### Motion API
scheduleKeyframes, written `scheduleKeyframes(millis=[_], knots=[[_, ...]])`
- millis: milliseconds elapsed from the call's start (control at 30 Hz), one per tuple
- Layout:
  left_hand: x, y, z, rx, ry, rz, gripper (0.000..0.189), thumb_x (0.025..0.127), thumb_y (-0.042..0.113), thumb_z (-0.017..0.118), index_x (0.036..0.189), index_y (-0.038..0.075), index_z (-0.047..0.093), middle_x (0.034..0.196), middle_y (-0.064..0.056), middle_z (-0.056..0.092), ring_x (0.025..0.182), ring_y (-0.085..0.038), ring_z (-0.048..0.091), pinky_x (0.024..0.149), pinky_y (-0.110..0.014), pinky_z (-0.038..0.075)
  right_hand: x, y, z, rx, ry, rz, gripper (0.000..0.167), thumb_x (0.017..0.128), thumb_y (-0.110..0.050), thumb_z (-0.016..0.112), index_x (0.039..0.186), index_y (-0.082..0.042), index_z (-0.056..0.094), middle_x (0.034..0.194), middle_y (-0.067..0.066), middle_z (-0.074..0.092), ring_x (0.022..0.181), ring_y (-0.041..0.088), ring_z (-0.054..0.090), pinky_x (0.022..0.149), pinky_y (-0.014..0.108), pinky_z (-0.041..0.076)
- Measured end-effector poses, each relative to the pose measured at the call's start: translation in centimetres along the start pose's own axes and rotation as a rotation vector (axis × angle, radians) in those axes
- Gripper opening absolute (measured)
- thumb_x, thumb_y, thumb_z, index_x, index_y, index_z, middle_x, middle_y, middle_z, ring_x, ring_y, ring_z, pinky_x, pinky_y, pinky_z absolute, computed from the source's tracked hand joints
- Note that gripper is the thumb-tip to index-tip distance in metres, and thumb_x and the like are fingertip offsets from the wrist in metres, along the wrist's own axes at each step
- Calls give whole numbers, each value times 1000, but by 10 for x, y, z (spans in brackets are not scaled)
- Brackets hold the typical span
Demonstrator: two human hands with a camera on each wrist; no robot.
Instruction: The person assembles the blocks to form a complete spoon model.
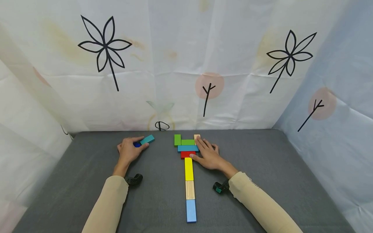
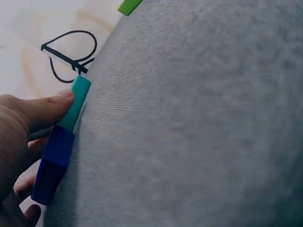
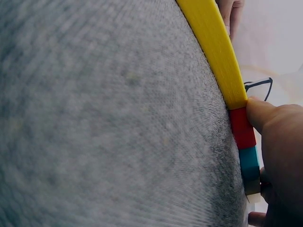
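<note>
My left hand (image 1: 129, 149) pinches a teal block (image 1: 147, 139) between thumb and fingers at the back left of the table. Against its end lies a dark blue block (image 2: 54, 161), partly hidden by the fingers in the head view. The right hand (image 1: 209, 156) rests along the right side of a flat block figure. Its fingertips touch a small plain wooden block (image 1: 197, 137), and its thumb is on a red block (image 1: 186, 155). Between these lies a blue block (image 1: 187, 148), with a green block (image 1: 177, 140) and another green block (image 1: 187, 142) behind it.
From the red block a straight row runs toward me: a yellow block (image 1: 188, 169), a wooden block (image 1: 190, 190) and a light blue block (image 1: 191, 210). Grey cloth covers the table (image 1: 157, 200). A printed white curtain (image 1: 180, 64) stands along the back and sides.
</note>
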State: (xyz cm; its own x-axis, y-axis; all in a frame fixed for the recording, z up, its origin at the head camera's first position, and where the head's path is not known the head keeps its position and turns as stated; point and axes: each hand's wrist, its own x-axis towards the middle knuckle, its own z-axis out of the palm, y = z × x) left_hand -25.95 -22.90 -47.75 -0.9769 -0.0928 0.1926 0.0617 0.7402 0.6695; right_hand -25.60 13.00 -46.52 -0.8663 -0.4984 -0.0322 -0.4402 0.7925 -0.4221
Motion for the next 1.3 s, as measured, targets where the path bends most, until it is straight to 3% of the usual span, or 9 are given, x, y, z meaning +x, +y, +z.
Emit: scheduleKeyframes(millis=[267,500,633,867,1100,1300], knots=[[-1,2,5,6,30,-2,41,91,24,79,127,6,72,131,-28,60,123,-45,48,100,-64,23,-1,1,1,-1,2,-5,82,104,-50,51,163,-6,14,170,12,8,152,38,15,110,66,13],[3,8,7,-19,74,37,38,90,21,79,125,6,74,123,-25,66,134,-44,41,110,-66,16,-1,1,0,-7,0,-3,82,104,-50,51,163,-5,14,170,12,7,153,38,15,110,66,13],[9,22,8,-25,90,80,39,89,19,81,124,4,74,117,-27,68,133,-45,43,111,-68,17,-1,0,-2,-2,0,1,82,104,-50,51,163,-5,14,170,11,7,153,38,15,110,66,12],[19,60,18,-84,60,115,39,87,20,82,123,6,75,126,-25,65,128,-43,47,109,-62,25,-2,0,-2,2,0,-2,82,104,-50,51,163,-5,15,170,12,7,153,38,15,110,66,12],[29,90,44,-108,-27,166,36,89,20,81,122,9,76,127,-21,66,132,-39,46,111,-60,28,-1,1,-2,-1,1,-1,82,104,-50,51,163,-5,15,170,12,8,153,38,14,110,66,12],[34,106,66,-131,-88,172,35,89,20,81,122,13,76,128,-17,65,123,-36,53,106,-56,37,1,2,0,-13,1,2,82,104,-51,50,163,-6,15,170,11,8,153,39,15,110,66,13]])
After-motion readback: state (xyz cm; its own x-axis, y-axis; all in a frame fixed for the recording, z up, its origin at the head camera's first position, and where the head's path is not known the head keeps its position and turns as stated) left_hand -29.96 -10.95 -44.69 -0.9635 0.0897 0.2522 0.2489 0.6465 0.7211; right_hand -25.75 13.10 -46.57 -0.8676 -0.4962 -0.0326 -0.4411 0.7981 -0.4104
